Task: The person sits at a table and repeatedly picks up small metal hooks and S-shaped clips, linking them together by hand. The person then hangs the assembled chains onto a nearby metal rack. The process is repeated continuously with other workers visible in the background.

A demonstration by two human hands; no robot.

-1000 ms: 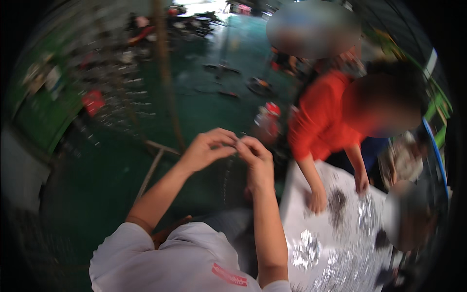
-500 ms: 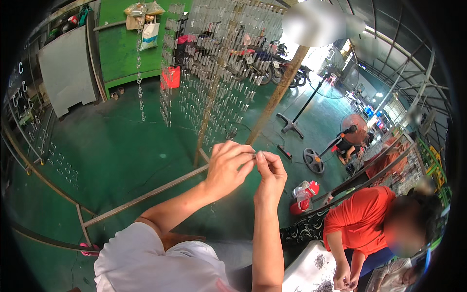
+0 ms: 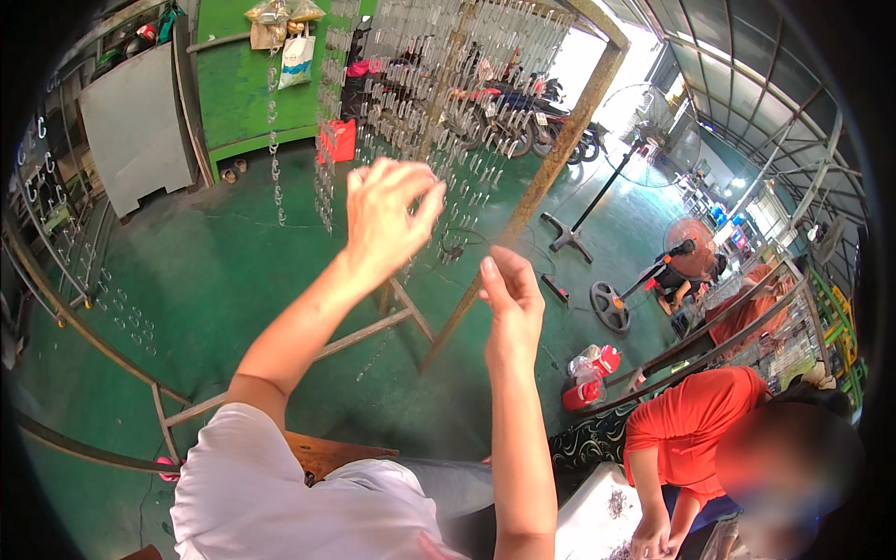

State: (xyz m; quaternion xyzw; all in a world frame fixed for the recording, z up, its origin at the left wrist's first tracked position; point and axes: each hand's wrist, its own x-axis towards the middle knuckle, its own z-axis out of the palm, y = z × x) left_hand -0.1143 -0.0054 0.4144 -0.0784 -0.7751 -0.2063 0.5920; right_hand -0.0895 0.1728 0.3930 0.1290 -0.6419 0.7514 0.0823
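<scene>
My left hand [image 3: 387,224] is raised in front of the hanging strands of small metal hooks [image 3: 476,112]. Its fingers curl toward the thumb, and anything between the tips is too small to make out. Lower and to the right, my right hand [image 3: 515,308] has its thumb and bent forefinger close together in a pinch. Whatever it holds, if anything, does not show. The two hands are apart. Behind them a rusty rack post [image 3: 551,168] slants up beside the strands.
At the right a person in a red shirt [image 3: 686,420] bends over a white surface [image 3: 597,509] with small dark pieces. Red-lidded containers [image 3: 583,392] stand on the floor near a pedestal fan [image 3: 686,252]. A metal frame bar [image 3: 364,336] crosses before me; a grey cabinet [image 3: 140,131] is far left.
My hands were together at the fingertips and are now apart. The left has moved up and to the left; the right has stayed nearly in place. The view has shifted slightly.
</scene>
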